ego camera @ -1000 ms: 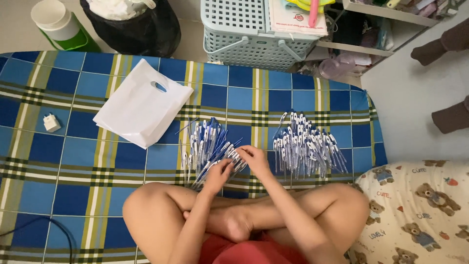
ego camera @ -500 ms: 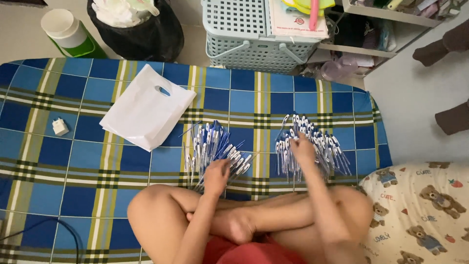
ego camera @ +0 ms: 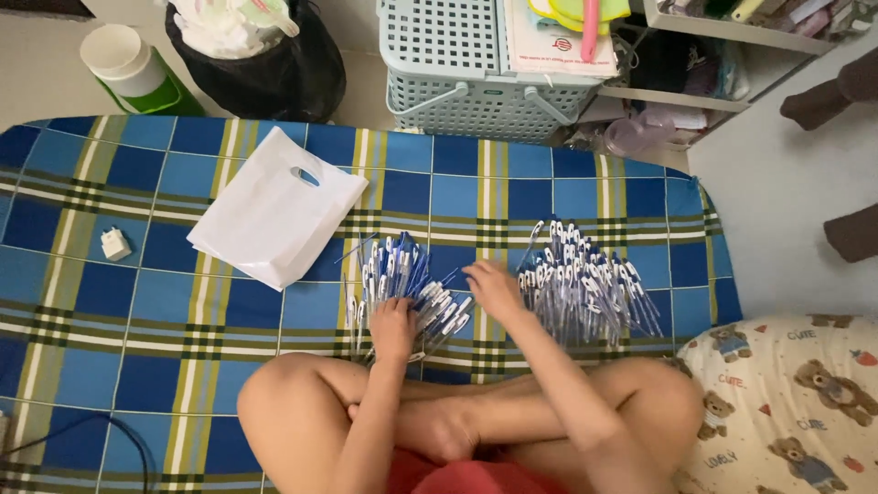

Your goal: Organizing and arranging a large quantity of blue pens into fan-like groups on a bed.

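I sit cross-legged on a blue checked mat [ego camera: 585, 197]. Two heaps of white and blue pens lie in front of my knees. My left hand [ego camera: 393, 327] rests on the near end of the left pen heap [ego camera: 402, 274], fingers curled over several pens. My right hand [ego camera: 494, 288] lies on the mat between the heaps, just left of the right pen heap [ego camera: 585, 279], with its fingers bent. Whether it holds a pen is hidden. A flat white plastic bag [ego camera: 274, 220] with a cut-out handle lies left of the pens.
A small white plug [ego camera: 115, 244] sits on the mat at the left. Beyond the mat stand a grey plastic basket [ego camera: 457, 82], a black bin bag [ego camera: 265, 64] and a green-and-white container [ego camera: 133, 69]. A teddy-bear cushion [ego camera: 786, 402] lies at the lower right. A black cable [ego camera: 82, 439] runs at the lower left.
My right hand went out to the right pen heap, then came back left to the gap between the heaps. My left hand stayed on the left heap. The view shifted slightly.
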